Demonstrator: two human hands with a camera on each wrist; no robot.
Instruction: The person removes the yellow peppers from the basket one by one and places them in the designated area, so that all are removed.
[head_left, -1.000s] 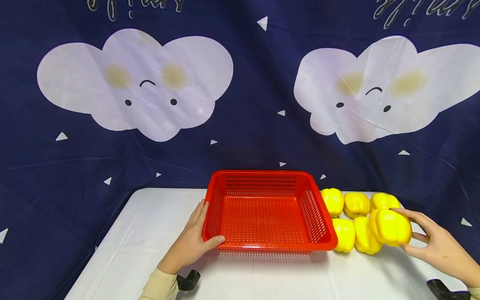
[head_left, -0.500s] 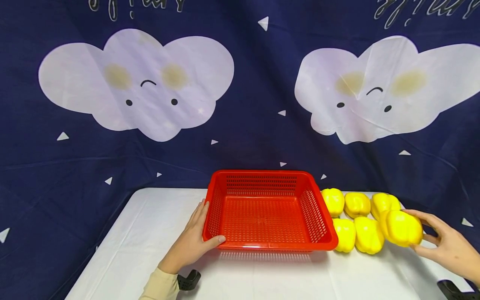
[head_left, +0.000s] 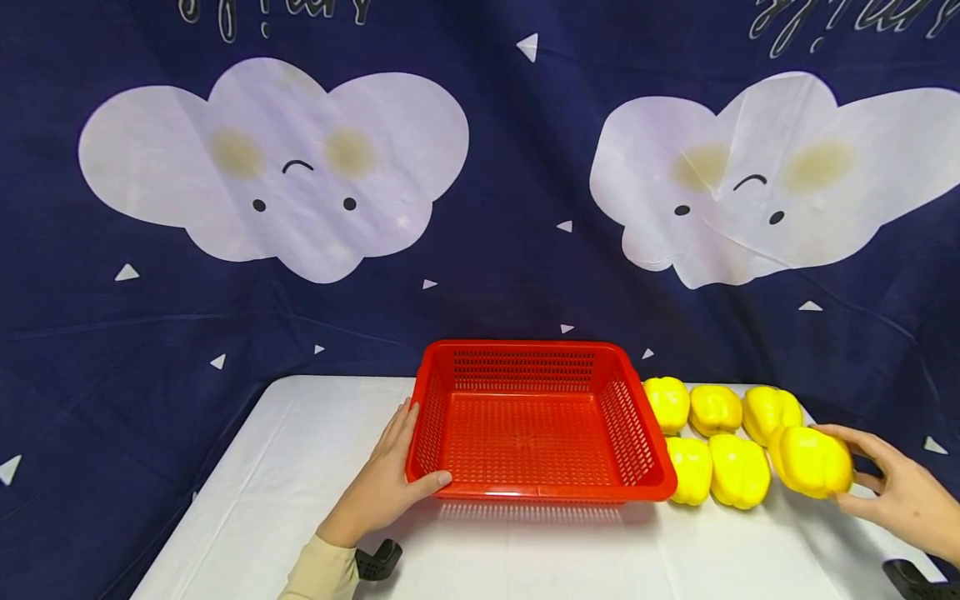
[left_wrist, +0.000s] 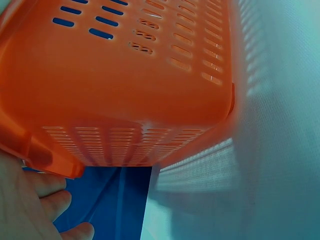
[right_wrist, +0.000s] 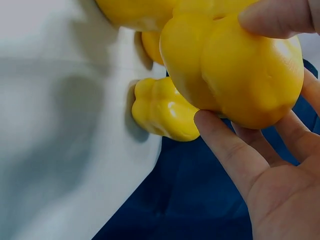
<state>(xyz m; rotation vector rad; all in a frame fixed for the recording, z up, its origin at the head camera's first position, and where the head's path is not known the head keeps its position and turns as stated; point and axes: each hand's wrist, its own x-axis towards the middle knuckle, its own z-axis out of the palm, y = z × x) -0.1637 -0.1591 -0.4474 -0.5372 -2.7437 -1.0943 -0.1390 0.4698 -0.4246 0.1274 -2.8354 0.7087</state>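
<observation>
A red slotted basket (head_left: 532,421), yellow bell peppers (head_left: 738,469), a white tablecloth (head_left: 285,467) and a navy cloud-printed backdrop (head_left: 480,183) are shown.

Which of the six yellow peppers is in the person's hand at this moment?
The rightmost front pepper, at the table's right edge: the right hand grips it with thumb below and fingers over it. The other five lie untouched beside the red basket.
</observation>
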